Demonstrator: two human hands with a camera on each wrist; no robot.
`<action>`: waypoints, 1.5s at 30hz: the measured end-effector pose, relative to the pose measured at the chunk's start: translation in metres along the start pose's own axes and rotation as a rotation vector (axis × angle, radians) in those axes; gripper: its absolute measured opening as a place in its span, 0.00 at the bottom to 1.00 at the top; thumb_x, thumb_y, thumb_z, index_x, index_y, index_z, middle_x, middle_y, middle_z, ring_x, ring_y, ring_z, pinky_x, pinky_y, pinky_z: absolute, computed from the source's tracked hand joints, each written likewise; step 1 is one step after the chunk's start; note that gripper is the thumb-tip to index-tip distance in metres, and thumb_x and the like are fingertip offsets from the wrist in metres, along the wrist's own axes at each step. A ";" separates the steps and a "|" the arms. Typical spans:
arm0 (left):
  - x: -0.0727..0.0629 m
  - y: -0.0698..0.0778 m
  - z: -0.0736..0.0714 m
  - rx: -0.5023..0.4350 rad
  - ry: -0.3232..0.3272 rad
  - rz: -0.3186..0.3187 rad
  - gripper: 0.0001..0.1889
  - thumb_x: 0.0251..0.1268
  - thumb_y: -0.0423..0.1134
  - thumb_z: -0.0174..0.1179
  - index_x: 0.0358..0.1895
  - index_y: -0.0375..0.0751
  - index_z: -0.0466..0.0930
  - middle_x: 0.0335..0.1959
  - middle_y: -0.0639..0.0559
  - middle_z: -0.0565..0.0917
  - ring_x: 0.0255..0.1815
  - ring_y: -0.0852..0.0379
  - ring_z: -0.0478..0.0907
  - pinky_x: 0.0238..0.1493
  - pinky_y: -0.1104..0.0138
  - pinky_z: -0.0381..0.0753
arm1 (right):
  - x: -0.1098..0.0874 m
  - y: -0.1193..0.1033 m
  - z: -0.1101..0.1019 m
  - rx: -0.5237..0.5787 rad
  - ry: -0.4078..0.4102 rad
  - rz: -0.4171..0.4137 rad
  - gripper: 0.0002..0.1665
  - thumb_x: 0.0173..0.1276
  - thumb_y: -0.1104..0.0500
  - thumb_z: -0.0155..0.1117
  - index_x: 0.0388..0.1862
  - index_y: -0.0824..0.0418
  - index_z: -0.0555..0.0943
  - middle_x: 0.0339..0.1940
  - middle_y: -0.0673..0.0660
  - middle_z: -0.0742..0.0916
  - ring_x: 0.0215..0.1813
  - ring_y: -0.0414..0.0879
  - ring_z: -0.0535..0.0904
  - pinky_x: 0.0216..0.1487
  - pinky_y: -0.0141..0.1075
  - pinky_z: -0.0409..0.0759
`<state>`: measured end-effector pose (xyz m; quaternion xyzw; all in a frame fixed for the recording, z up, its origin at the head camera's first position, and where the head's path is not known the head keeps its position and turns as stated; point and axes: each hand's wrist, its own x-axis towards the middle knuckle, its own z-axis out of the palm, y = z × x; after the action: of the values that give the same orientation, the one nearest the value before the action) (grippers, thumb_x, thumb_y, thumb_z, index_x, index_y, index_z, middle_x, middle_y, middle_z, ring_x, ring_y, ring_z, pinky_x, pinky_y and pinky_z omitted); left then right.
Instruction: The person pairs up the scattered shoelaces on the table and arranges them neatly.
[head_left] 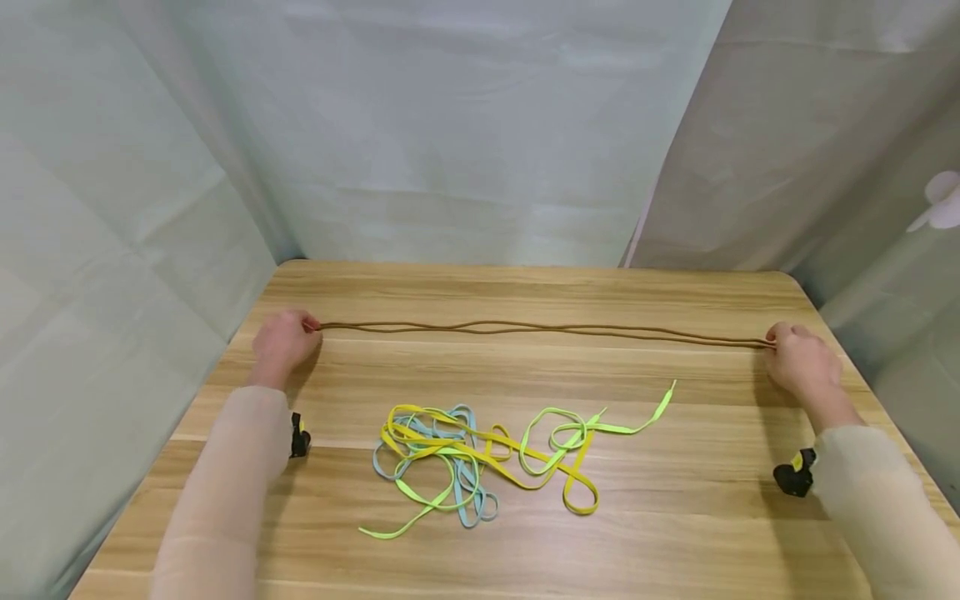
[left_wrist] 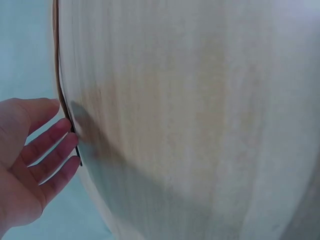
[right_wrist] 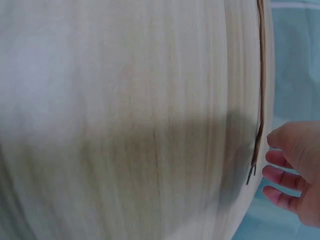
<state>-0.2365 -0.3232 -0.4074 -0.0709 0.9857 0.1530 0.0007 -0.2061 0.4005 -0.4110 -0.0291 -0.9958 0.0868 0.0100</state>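
A brown shoelace [head_left: 487,325] lies doubled in a long, slightly wavy line across the far part of the wooden table. At its left end my left hand [head_left: 283,340] pinches it near the tips; in the left wrist view the thumb meets the shoelace [left_wrist: 56,60] and the other fingers spread beside its dark ends. My right hand [head_left: 806,358] is at the other end. In the right wrist view, that hand's loosely bent fingers [right_wrist: 280,177] sit just beside the shoelace [right_wrist: 262,75], with a small gap, and two dark tips lie on the wood.
Nearer the front of the table [head_left: 675,533] lies a loose tangle of yellow [head_left: 525,475], light blue [head_left: 468,492] and neon green [head_left: 427,508] flat laces. One neon green end stretches toward the right. Pale curtains [head_left: 450,150] stand behind and beside the table.
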 end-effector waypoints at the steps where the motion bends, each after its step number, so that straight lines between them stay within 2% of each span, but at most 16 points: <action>1: -0.001 0.001 -0.001 -0.001 -0.008 0.006 0.13 0.60 0.41 0.51 0.45 0.40 0.78 0.42 0.39 0.80 0.42 0.38 0.75 0.28 0.55 0.72 | -0.001 -0.001 0.000 -0.003 0.010 -0.025 0.15 0.63 0.62 0.52 0.48 0.67 0.68 0.47 0.74 0.72 0.42 0.71 0.71 0.26 0.55 0.70; 5: -0.007 0.009 -0.004 -0.023 -0.036 0.035 0.16 0.62 0.43 0.51 0.49 0.40 0.77 0.48 0.37 0.78 0.47 0.35 0.73 0.35 0.50 0.71 | -0.004 -0.005 0.001 -0.017 0.023 -0.117 0.16 0.63 0.62 0.54 0.48 0.68 0.70 0.46 0.73 0.74 0.41 0.70 0.72 0.31 0.58 0.71; 8: -0.011 0.015 -0.005 -0.033 -0.043 0.079 0.16 0.62 0.42 0.51 0.50 0.40 0.76 0.52 0.35 0.77 0.51 0.33 0.72 0.41 0.46 0.71 | -0.007 -0.011 0.002 -0.028 0.023 -0.181 0.17 0.63 0.62 0.55 0.49 0.68 0.71 0.47 0.74 0.74 0.43 0.71 0.72 0.36 0.60 0.71; 11: -0.015 0.022 -0.005 -0.033 -0.052 0.123 0.17 0.62 0.42 0.52 0.52 0.39 0.76 0.55 0.33 0.74 0.54 0.32 0.69 0.46 0.43 0.69 | -0.013 -0.018 0.005 -0.045 0.050 -0.262 0.17 0.63 0.62 0.55 0.50 0.68 0.73 0.47 0.73 0.76 0.44 0.71 0.73 0.39 0.61 0.71; 16: -0.022 0.035 -0.004 -0.012 -0.078 0.208 0.20 0.61 0.42 0.54 0.55 0.36 0.73 0.59 0.30 0.69 0.59 0.31 0.64 0.55 0.41 0.65 | -0.020 -0.030 0.009 -0.066 0.125 -0.438 0.18 0.59 0.65 0.61 0.48 0.69 0.75 0.43 0.70 0.79 0.43 0.67 0.75 0.41 0.59 0.72; 21: -0.029 0.051 -0.001 0.032 -0.080 0.294 0.22 0.61 0.42 0.56 0.56 0.36 0.72 0.60 0.30 0.67 0.59 0.31 0.65 0.52 0.40 0.67 | -0.027 -0.043 0.013 -0.053 0.187 -0.621 0.23 0.50 0.66 0.69 0.47 0.67 0.77 0.41 0.66 0.80 0.42 0.63 0.77 0.40 0.55 0.74; 26: -0.038 0.072 0.002 0.057 -0.072 0.375 0.23 0.60 0.42 0.59 0.57 0.36 0.71 0.59 0.33 0.69 0.58 0.34 0.68 0.53 0.43 0.69 | -0.033 -0.056 0.018 -0.013 0.237 -0.782 0.27 0.44 0.67 0.72 0.48 0.67 0.78 0.42 0.65 0.81 0.43 0.61 0.78 0.39 0.52 0.76; 34: -0.052 0.109 0.009 0.114 -0.039 0.556 0.24 0.55 0.44 0.64 0.55 0.37 0.74 0.53 0.39 0.75 0.53 0.41 0.73 0.49 0.50 0.75 | -0.041 -0.077 0.030 0.039 0.201 -0.918 0.26 0.45 0.65 0.73 0.47 0.63 0.80 0.44 0.60 0.82 0.46 0.55 0.79 0.43 0.49 0.77; 45: -0.068 0.151 0.024 0.097 -0.030 0.730 0.23 0.53 0.42 0.66 0.53 0.42 0.76 0.51 0.44 0.76 0.49 0.46 0.75 0.48 0.55 0.76 | -0.053 -0.105 0.040 0.109 0.202 -1.045 0.18 0.43 0.66 0.72 0.35 0.54 0.80 0.37 0.50 0.82 0.40 0.46 0.78 0.39 0.42 0.79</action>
<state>-0.1909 -0.1639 -0.3835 0.2879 0.9520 0.0974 -0.0361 -0.1601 0.2867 -0.4328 0.4631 -0.8655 0.1187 0.1494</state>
